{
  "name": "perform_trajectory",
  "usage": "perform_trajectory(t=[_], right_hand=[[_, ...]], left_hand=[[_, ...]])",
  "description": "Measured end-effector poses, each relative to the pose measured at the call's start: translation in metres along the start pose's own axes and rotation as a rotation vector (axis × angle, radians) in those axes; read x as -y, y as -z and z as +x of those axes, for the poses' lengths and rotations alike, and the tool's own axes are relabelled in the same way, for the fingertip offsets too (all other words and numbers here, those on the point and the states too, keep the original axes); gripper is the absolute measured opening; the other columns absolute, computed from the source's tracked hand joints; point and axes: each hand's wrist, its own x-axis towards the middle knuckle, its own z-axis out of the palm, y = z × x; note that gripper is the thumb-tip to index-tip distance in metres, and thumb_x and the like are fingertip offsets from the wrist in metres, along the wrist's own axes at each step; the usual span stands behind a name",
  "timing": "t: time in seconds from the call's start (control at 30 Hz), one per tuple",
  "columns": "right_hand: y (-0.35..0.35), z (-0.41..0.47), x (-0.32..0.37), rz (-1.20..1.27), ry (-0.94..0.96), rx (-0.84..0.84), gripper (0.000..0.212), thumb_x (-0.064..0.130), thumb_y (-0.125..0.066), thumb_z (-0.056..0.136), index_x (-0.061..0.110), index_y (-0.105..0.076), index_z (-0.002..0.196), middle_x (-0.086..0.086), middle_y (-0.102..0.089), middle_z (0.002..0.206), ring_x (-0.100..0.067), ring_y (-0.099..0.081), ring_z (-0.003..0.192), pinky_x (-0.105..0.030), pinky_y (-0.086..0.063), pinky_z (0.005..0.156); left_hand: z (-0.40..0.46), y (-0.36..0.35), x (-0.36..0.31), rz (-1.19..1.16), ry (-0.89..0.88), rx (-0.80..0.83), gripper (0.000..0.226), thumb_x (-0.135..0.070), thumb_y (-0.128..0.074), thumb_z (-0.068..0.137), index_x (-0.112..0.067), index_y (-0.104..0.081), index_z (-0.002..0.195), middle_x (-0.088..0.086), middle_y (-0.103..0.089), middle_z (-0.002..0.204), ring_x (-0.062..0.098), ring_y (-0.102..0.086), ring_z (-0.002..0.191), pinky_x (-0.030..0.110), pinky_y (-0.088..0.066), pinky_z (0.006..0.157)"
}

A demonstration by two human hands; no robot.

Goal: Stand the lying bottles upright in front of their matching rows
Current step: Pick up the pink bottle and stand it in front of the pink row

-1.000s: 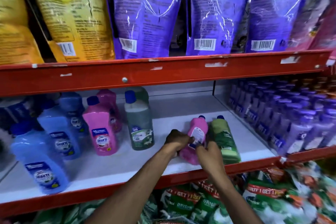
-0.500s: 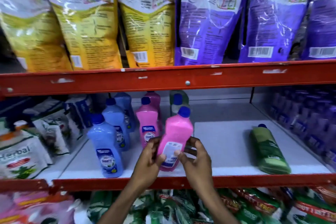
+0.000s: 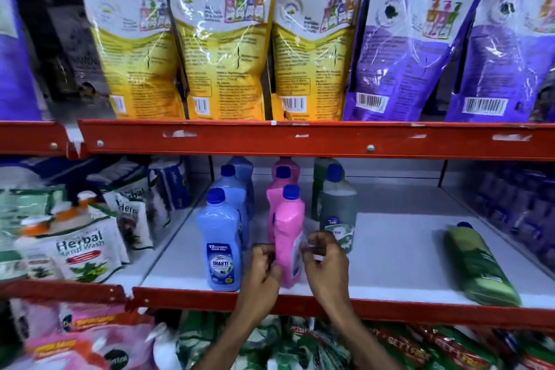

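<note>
A pink bottle (image 3: 289, 237) with a blue cap stands upright on the white shelf (image 3: 390, 252), at the front of the pink row (image 3: 282, 180). My left hand (image 3: 264, 264) and my right hand (image 3: 326, 264) flank its lower half, fingertips against its sides. A green bottle (image 3: 480, 267) lies on its side at the right of the shelf, cap pointing to the back. To the right of the pink row, the upright green row (image 3: 338, 213) stands apart from that lying bottle. The blue row (image 3: 220, 243) stands to the left of the pink one.
A red shelf beam (image 3: 300, 138) runs overhead, with yellow and purple refill pouches (image 3: 222, 39) above it. Herbal hand wash packs (image 3: 81, 249) fill the left bay and purple bottles (image 3: 516, 207) the right bay. Bare shelf lies between the green row and the lying green bottle.
Both hands lifted the pink bottle from beside the lying green one, carried it left and set it upright in front of the pink row. The camera view shifted left.
</note>
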Motion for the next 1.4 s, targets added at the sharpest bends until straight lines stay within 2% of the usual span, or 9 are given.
perform_trajectory(t=[0.1, 0.3, 0.47, 0.6, 0.83, 1.03, 1.2, 1.27, 1.4], right_hand=[[0.014, 0.003, -0.005, 0.038, -0.001, 0.109, 0.041, -0.006, -0.058, 0.078, 0.034, -0.063, 0.088, 0.008, -0.074, 0.091, -0.014, -0.073, 0.086, -0.037, -0.061, 0.082], [0.029, 0.006, -0.005, 0.144, -0.021, 0.435, 0.049, 0.000, -0.069, 0.080, 0.029, -0.056, 0.118, 0.009, -0.070, 0.117, -0.006, -0.068, 0.107, -0.022, -0.056, 0.086], [0.026, 0.015, -0.005, 0.057, 0.005, 0.471, 0.051, -0.005, -0.057, 0.090, 0.029, -0.056, 0.128, 0.011, -0.068, 0.124, 0.000, -0.064, 0.113, -0.014, -0.050, 0.093], [0.021, 0.015, -0.008, 0.045, 0.002, 0.428, 0.051, -0.004, -0.052, 0.093, 0.028, -0.054, 0.132, 0.016, -0.067, 0.121, 0.006, -0.063, 0.112, -0.013, -0.050, 0.094], [0.018, 0.001, -0.017, 0.013, -0.039, 0.341, 0.036, 0.007, -0.054, 0.096, 0.037, -0.060, 0.115, 0.003, -0.073, 0.115, -0.012, -0.069, 0.106, -0.034, -0.058, 0.092], [0.017, -0.004, -0.020, -0.027, -0.035, 0.328, 0.031, 0.009, -0.054, 0.095, 0.019, -0.064, 0.123, 0.000, -0.074, 0.112, -0.014, -0.069, 0.104, -0.038, -0.058, 0.092], [0.020, -0.011, -0.017, -0.029, -0.035, 0.342, 0.032, 0.013, -0.055, 0.096, 0.019, -0.062, 0.126, 0.001, -0.073, 0.115, -0.011, -0.068, 0.106, -0.035, -0.057, 0.094], [0.024, -0.014, -0.014, -0.023, -0.031, 0.345, 0.034, 0.014, -0.056, 0.096, 0.020, -0.060, 0.129, 0.007, -0.071, 0.117, 0.001, -0.066, 0.105, -0.023, -0.056, 0.092], [0.046, -0.024, -0.010, -0.013, 0.009, 0.174, 0.030, 0.014, -0.058, 0.095, 0.023, -0.065, 0.123, 0.015, -0.070, 0.114, 0.008, -0.064, 0.101, -0.001, -0.048, 0.074]], left_hand=[[0.001, -0.005, -0.011, 0.041, -0.042, 0.039, 0.009, -0.026, -0.046, 0.096, -0.028, -0.048, 0.105, -0.016, -0.061, 0.095, 0.007, -0.059, 0.090, 0.035, -0.047, 0.086], [0.014, 0.000, -0.009, 0.153, -0.113, 0.046, 0.012, -0.020, -0.053, 0.086, -0.024, -0.044, 0.093, -0.002, -0.056, 0.082, 0.016, -0.054, 0.075, 0.041, -0.049, 0.074], [0.002, -0.008, -0.012, 0.256, -0.201, -0.181, 0.033, -0.021, -0.075, 0.080, -0.024, -0.043, 0.090, -0.001, -0.059, 0.091, 0.016, -0.062, 0.083, 0.028, -0.055, 0.070], [-0.005, -0.012, -0.019, 0.364, -0.242, -0.262, 0.038, -0.033, -0.074, 0.082, -0.022, -0.041, 0.094, 0.001, -0.057, 0.095, 0.015, -0.056, 0.083, 0.020, -0.041, 0.063], [0.001, -0.006, -0.008, 0.262, -0.204, -0.142, 0.062, -0.020, -0.076, 0.082, -0.019, -0.039, 0.130, 0.006, -0.067, 0.121, 0.019, -0.068, 0.106, 0.032, -0.059, 0.089], [-0.003, 0.001, -0.003, 0.216, -0.207, -0.110, 0.054, -0.025, -0.080, 0.078, -0.023, -0.049, 0.122, 0.000, -0.075, 0.112, 0.011, -0.072, 0.094, 0.029, -0.062, 0.083], [-0.009, 0.004, -0.005, 0.232, -0.234, -0.125, 0.051, -0.026, -0.081, 0.078, -0.018, -0.054, 0.120, -0.001, -0.075, 0.107, 0.009, -0.070, 0.088, -0.003, -0.045, 0.068], [-0.016, 0.004, -0.005, 0.237, -0.250, -0.148, 0.055, -0.029, -0.080, 0.079, -0.020, -0.053, 0.126, -0.004, -0.073, 0.113, 0.010, -0.070, 0.097, 0.001, -0.048, 0.078], [-0.035, 0.001, -0.008, 0.281, -0.412, -0.380, 0.041, -0.022, -0.071, 0.087, -0.019, -0.054, 0.125, 0.004, -0.060, 0.122, 0.021, -0.061, 0.109, 0.039, -0.058, 0.093]])
